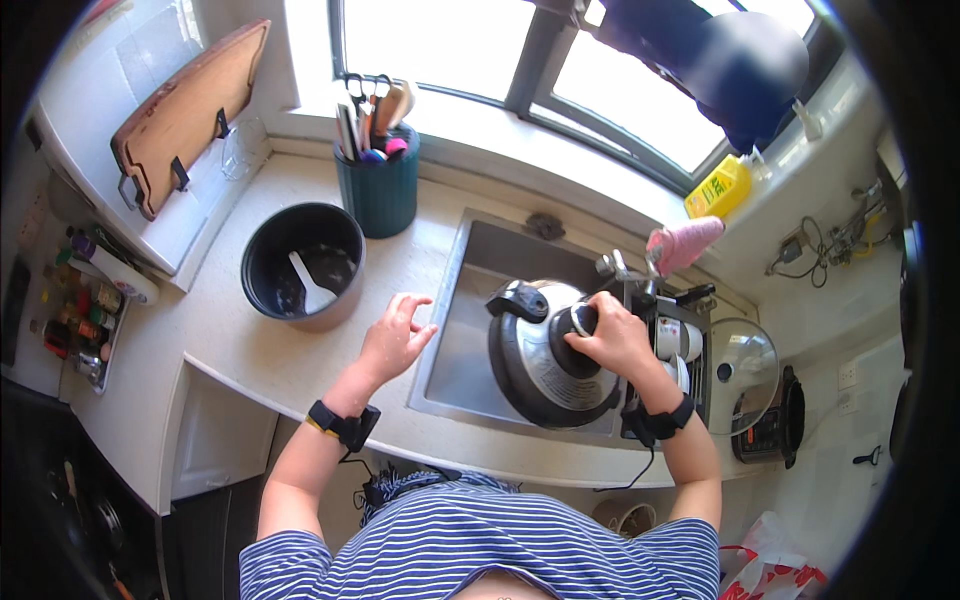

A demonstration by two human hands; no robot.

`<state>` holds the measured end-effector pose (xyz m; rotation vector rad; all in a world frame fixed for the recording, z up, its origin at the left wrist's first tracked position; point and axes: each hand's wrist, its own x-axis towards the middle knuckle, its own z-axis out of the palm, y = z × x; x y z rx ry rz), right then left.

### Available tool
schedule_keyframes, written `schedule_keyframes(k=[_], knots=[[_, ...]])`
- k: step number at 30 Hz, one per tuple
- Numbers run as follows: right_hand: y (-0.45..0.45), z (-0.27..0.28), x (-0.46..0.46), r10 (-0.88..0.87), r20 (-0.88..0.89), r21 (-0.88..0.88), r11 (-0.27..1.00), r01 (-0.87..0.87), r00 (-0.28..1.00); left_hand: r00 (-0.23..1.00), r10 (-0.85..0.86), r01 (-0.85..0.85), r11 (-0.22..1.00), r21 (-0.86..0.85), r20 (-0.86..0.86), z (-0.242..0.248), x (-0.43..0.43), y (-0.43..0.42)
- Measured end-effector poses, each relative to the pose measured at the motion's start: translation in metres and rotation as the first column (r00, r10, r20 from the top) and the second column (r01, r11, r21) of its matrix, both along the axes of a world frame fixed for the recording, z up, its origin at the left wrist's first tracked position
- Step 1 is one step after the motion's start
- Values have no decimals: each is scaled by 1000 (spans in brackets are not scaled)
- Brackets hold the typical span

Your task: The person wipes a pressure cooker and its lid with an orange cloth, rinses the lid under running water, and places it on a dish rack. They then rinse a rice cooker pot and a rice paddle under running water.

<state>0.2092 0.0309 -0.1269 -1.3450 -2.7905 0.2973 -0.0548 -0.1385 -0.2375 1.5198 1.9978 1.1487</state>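
My right hand (pixel 616 341) grips the black central knob of a pressure cooker lid (pixel 576 384). The steel lid with its black rim and side handle is tilted over the stainless steel sink (pixel 466 330). Near the sink's left edge my left hand (pixel 395 336) hangs over the counter, fingers apart, holding nothing; small drops show on its skin. To its left stands a dark inner cooker pot (pixel 262 281) with a wet inside, and a white rice paddle (pixel 319 296) leans in it.
A dark green utensil holder (pixel 377 191) with scissors and knives stands behind the pot. A faucet (pixel 619 266), a pink cloth-like roll (pixel 686 241), a dish rack (pixel 694 375) and a glass lid (pixel 742 375) are on the right. A person in dark blue (pixel 675 52) is at the window.
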Motion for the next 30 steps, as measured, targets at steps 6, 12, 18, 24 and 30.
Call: schedule_keyframes(k=[6, 12, 18, 24, 30], knots=[[21, 29, -115, -54, -10, -127, 990, 52, 998, 990, -15, 0, 994, 105, 142, 1, -41, -1], [103, 81, -169, -56, -28, 72, 996, 58, 998, 981, -93, 60, 980, 191, 172, 4, -54, 20], [216, 88, -173, -191, 61, 260, 951, 169, 980, 960, -73, 23, 982, 186, 271, 1, -63, 44], [283, 56, -148, -340, 179, 286, 916, 282, 923, 944, -87, 63, 994, 85, 318, -10, -57, 53], [310, 32, -127, -416, 232, 315, 887, 337, 879, 927, -70, 73, 997, 6, 369, -22, -56, 62]])
